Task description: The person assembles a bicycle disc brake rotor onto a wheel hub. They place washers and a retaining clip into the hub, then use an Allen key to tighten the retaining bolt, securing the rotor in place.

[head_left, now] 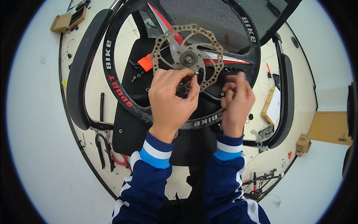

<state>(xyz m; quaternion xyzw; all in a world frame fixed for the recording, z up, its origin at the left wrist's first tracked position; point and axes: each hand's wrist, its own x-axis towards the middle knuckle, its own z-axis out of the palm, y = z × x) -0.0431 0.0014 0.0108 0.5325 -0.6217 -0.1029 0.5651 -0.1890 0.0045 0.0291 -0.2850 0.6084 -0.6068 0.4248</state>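
**Fingertips Meet at the Brake Disc**

A small metal piece (196,73), apparently a bolt, sits pinched between the thumb and forefinger of a person's left hand (170,98), the two tips all but closed around it. The right hand (235,100) hovers near the disc's lower right edge, fingers loosely curled; whether it holds anything cannot be told.

Directly beyond the left fingertips lies a drilled brake disc (218,56), its metal stained and worn, set around a hub (188,59) at the centre of a black bicycle wheel (255,52) with red-and-white spokes. The pinched piece is over the disc's inner part, just below and to the right of the hub; whether it touches the metal is too small to tell.

The wheel lies flat across a black office chair (128,143), between its two padded armrests. Seen through the wheel's left opening, an orange-red item (145,62) rests beside dark hex keys (137,67) and loose hardware (136,77). A lone nut (121,131) lies on the seat at lower left.

On the pale floor around the chair are a black bicycle fork (101,149) at left, and a green circuit board (266,132) and a cardboard box (304,142) at right.
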